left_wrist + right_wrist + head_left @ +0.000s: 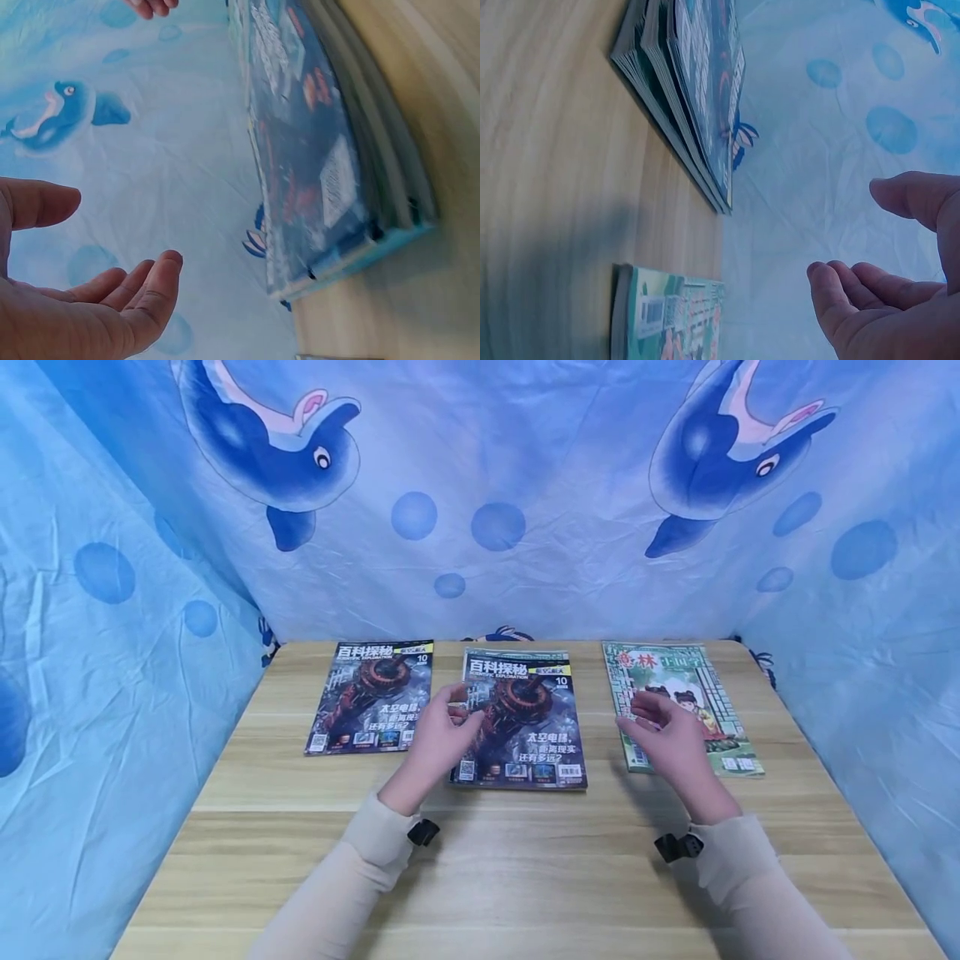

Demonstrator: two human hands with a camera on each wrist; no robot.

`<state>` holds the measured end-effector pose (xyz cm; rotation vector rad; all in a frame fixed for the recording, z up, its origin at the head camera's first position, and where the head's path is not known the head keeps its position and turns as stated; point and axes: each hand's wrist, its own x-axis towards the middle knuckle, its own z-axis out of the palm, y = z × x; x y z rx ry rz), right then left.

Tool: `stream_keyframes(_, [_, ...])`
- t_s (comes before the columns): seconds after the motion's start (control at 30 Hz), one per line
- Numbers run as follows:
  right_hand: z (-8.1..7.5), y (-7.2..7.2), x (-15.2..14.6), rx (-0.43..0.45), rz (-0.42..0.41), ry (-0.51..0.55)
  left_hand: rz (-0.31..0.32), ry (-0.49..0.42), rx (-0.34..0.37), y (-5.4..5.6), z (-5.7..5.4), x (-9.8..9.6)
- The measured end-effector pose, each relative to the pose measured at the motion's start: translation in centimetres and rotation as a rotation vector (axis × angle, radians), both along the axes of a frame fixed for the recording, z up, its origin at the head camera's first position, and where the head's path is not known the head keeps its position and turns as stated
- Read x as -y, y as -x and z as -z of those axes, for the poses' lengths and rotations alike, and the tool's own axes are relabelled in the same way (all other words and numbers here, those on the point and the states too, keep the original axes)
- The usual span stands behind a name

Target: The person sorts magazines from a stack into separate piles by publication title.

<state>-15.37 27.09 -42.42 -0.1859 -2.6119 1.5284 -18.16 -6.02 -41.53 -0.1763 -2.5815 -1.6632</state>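
Observation:
A stack of magazines lies mid-table, a dark Scientific Exploration issue on top and a green edge showing beneath. My left hand hovers at the stack's left side, thumb and fingers apart, holding nothing. In the left wrist view that hand is clear of the stack. My right hand hangs above the left part of a green magazine on the right, fingers loosely bent around nothing. The right wrist view shows the same hand apart from the green magazine.
Another dark Scientific Exploration magazine lies at the left, past my left hand. All rest on a wooden table. Blue curtains with dolphins and bubbles rise behind it and at both sides.

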Motion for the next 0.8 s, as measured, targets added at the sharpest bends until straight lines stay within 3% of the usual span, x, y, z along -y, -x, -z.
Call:
stream_keyframes(0.6, [1.7, 0.2, 1.3, -0.015, -0.083, 0.030, -0.038, 0.025, 0.042, 0.0, 1.1, 1.3])
stream_keyframes(0.8, [2.2, 0.8, 1.9, -0.015, -0.108, 0.070, -0.037, 0.061, 0.091, 0.4, 1.2, 1.3])
